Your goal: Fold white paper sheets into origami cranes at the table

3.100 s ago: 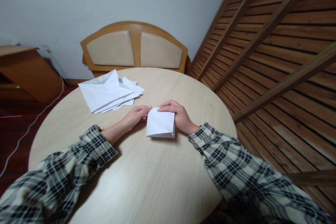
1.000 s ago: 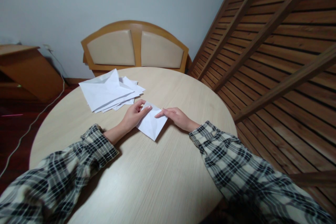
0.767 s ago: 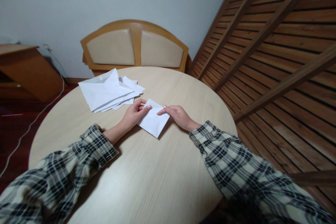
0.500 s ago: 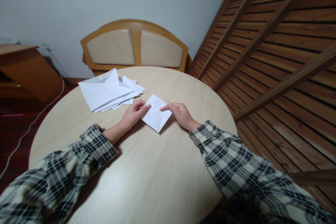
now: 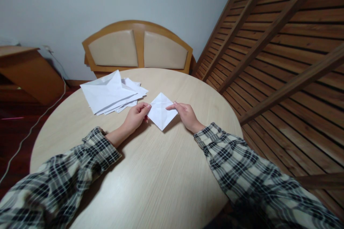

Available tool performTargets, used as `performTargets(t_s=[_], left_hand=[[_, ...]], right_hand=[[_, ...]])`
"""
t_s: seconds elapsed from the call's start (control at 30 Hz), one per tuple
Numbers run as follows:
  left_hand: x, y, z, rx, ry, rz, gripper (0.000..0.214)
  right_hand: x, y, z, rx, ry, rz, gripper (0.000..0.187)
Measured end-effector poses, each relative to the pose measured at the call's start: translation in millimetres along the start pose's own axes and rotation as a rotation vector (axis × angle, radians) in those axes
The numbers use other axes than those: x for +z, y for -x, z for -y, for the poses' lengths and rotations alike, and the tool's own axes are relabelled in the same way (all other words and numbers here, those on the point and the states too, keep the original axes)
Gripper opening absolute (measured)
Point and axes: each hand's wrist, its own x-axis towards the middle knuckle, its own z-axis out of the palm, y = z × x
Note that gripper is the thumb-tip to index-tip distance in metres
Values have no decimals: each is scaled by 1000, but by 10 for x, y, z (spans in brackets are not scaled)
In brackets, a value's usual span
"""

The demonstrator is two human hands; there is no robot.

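A small folded white paper [image 5: 162, 111], diamond-shaped from here, is held just above the round pale wooden table [image 5: 150, 171]. My left hand [image 5: 136, 116] pinches its left corner with fingers closed. My right hand [image 5: 185, 115] pinches its right corner, fingers curled. Both arms wear plaid sleeves.
A loose stack of white sheets [image 5: 111, 93] lies on the table at the far left. A wooden chair with beige pads [image 5: 137, 48] stands behind the table. Slatted wooden panels [image 5: 282, 50] lean at the right. A cable [image 5: 34, 123] runs over the floor at the left.
The folded paper has turned from lying square on the table to a diamond held by two corners. Both hands shifted a little outward to its left and right corners.
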Motion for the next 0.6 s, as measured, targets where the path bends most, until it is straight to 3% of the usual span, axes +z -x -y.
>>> performTargets(t_s=[0.27, 0.6], left_hand=[[-2, 9, 3, -19, -61, -1, 21], [4, -14, 42, 4, 26, -17, 19]], right_hand=[[21, -3, -44, -1, 60, -37, 41], [-4, -53, -78, 26, 13, -83, 42]])
